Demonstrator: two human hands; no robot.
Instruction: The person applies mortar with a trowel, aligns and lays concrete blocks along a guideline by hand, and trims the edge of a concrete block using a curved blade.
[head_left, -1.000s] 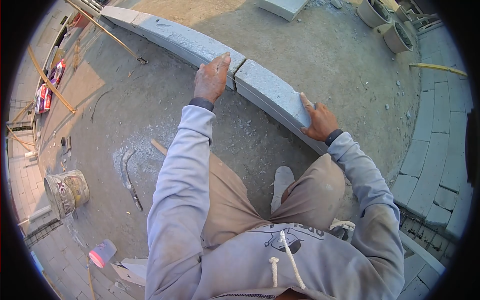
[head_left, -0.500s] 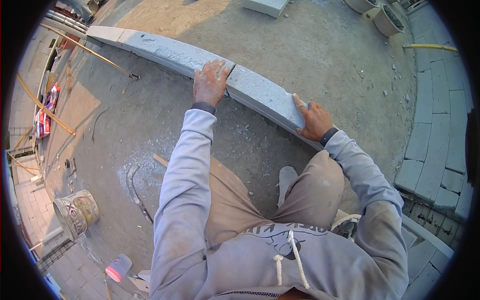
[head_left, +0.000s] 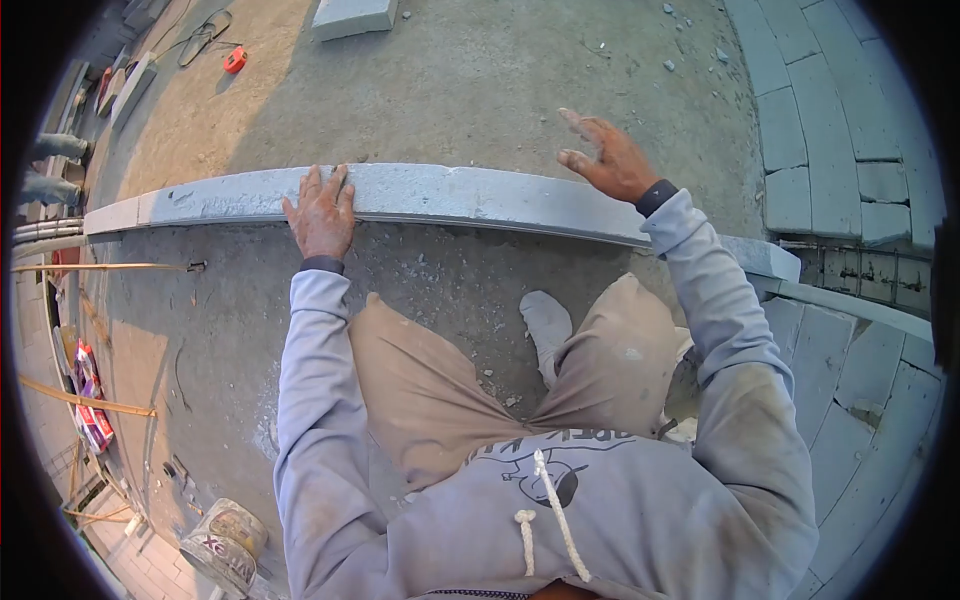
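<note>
Running crosswise ahead of the body: long, low row of pale grey-white, rough-topped rectangular blocks (head_left: 430, 195), long axis left to right, bowed in this view. Support underneath lost in shadow, can't tell.

On top of the row at left: dusty bare left hand (head_left: 322, 215), palm down, fingers moderately spread and reaching across toward the far edge. Pinching nothing; can't tell how much pressure. Nearer of the two, by contact.

Off the row at right: bare right hand (head_left: 610, 158), over the far side, thumb and fingers wide apart, holding nothing. From those fingertips to the row: down and back toward the body, square to the long axis.

Crossing over the row's right stretch: dusty grey right sleeve (head_left: 712, 290), hiding part of the blocks. Close on the near side: bent knees in dusty beige trousers (head_left: 430, 385), plus pale socked foot (head_left: 546, 322) between, limiting room there.

Beyond the row: rough grey concrete floor (head_left: 480, 110), loose white rectangular block (head_left: 352, 18) well apart, small orange-red case (head_left: 235, 60) farther left. Near the row's left end: another person's legs (head_left: 55, 165) and thin wooden stick (head_left: 110, 267). Lower left: stained bucket (head_left: 228, 545). Far right: staggered grey block surface (head_left: 835, 130).
</note>
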